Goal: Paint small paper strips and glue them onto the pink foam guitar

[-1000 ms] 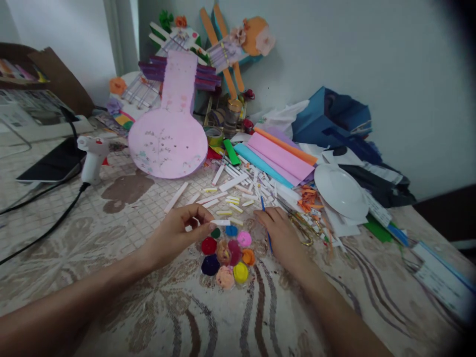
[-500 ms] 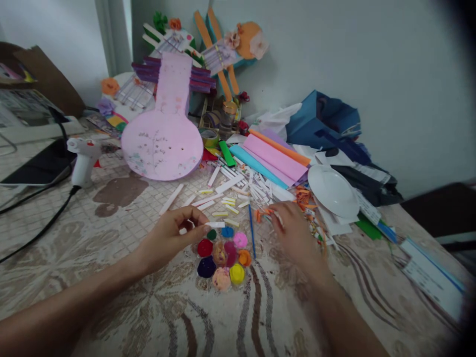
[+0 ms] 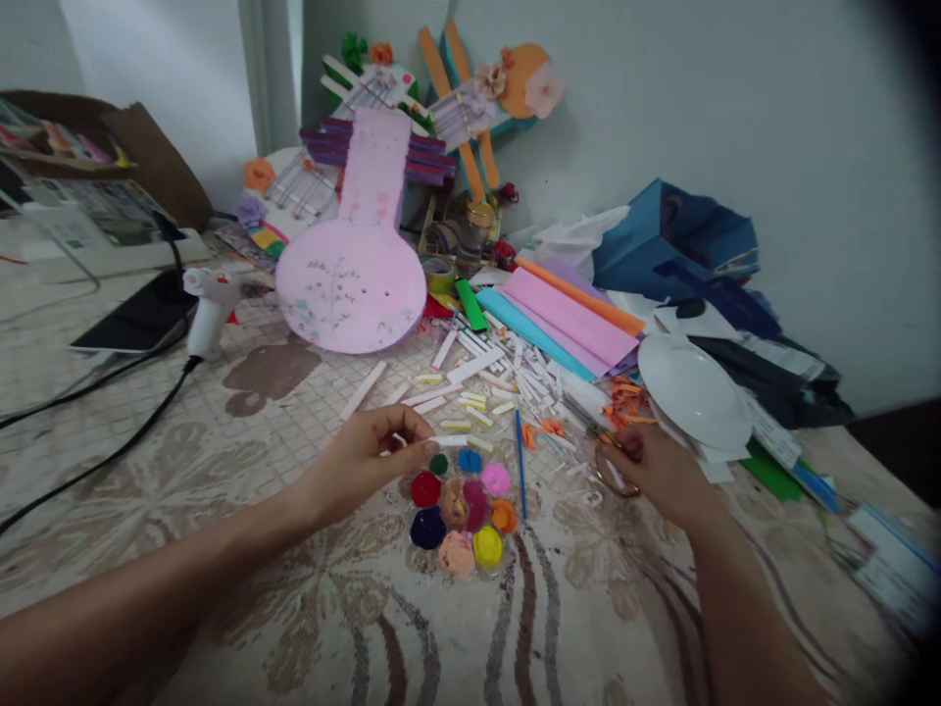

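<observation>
My left hand [image 3: 364,459] pinches a short white paper strip [image 3: 450,441] between thumb and fingers, just above a cluster of small coloured paper flowers [image 3: 460,510] on the patterned tablecloth. Right of the flowers a thin blue stick [image 3: 520,461] lies on the cloth, touched by neither hand. My right hand [image 3: 658,469] is further right, its fingers curled over the gold handles of a pair of scissors [image 3: 609,479] beside orange paper scraps [image 3: 624,400]. The scissor blades are mostly hidden among white paper strips [image 3: 470,368].
A pink guitar-shaped cut-out [image 3: 353,284] leans at the back, with a white glue gun [image 3: 210,312] and its black cable to its left. Coloured paper sheets [image 3: 569,316], a white plate [image 3: 691,392] and a blue bag [image 3: 676,245] crowd the right side. A tablet [image 3: 136,326] lies far left.
My right hand let go of the blue stick, which now lies on the cloth, and moved right onto the scissors. My left hand kept the white strip in place.
</observation>
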Demonstrator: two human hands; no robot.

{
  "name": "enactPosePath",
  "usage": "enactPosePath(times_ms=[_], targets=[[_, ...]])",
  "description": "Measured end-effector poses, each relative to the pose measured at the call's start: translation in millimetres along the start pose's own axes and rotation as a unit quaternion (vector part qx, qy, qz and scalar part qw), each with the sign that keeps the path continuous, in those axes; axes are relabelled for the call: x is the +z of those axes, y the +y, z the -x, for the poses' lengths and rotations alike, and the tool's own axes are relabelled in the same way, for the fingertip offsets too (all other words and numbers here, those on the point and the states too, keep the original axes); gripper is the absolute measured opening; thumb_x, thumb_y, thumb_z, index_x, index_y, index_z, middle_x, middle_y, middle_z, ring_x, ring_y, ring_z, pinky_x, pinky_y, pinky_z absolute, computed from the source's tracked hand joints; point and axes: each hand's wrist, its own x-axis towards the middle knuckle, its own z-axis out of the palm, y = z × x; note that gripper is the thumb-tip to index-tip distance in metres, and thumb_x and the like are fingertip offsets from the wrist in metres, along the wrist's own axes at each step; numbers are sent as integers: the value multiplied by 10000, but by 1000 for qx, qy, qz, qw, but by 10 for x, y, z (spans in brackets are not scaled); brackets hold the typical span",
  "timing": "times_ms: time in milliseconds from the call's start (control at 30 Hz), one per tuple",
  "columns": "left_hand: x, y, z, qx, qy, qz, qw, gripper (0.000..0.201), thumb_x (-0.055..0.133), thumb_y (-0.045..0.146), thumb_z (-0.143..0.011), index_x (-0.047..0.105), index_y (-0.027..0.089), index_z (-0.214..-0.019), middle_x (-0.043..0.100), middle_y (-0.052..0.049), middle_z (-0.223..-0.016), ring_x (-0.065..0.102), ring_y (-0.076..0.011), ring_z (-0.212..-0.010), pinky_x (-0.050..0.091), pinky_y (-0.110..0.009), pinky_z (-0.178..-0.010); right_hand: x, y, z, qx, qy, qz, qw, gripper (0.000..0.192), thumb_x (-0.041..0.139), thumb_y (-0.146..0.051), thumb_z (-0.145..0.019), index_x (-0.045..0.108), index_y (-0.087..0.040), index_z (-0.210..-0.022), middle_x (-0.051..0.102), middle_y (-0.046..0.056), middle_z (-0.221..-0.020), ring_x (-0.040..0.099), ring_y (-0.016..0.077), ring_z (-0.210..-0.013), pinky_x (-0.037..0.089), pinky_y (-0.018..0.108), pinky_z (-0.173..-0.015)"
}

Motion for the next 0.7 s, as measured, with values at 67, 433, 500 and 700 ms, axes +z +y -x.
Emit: enactPosePath(times_ms=[67, 433, 500, 700], targets=[[-2, -11, -2, -11, 2, 9, 1000, 223, 624, 361, -765, 584, 143, -793, 584, -5, -722, 519, -103, -630, 418, -222, -575, -44, 24, 5, 17, 4, -13, 1000, 299, 550, -500, -724, 529, -201, -724, 624, 48, -687, 580, 201, -607, 405, 314, -559], [-38, 40, 8, -12, -18, 18, 1000, 215, 640, 345, -754, 575, 141, -766, 583, -6, -692, 507, -96, -608, 409, -207, -544, -210, -327, 126, -2, -16, -149, 989, 384, 570, -523, -737, 537, -208, -954, 641, 43, -761, 602, 186, -599, 484, 313, -537], [-42, 62, 15, -19, -26, 35, 999, 213, 642, 338, -750, 566, 139, -758, 603, -16, -709, 533, -104, -629, 429, -221, -571, -225, -563, 201, -48, -43, -158, 985, 322, 568, -511, -751, 539, -222, -889, 616, 14, -729, 602, 176, -654, 489, 302, -610], [-59, 69, 15, -24, -59, 127, 990, 207, 651, 290, -744, 504, 145, -724, 655, -53, -823, 604, -131, -747, 451, -256, -668, -297, -1132, 374, -232, -49, -42, 971, 257, 598, -438, -781, 496, -223, -881, 557, -13, -694, 547, 161, -628, 427, 282, -583]])
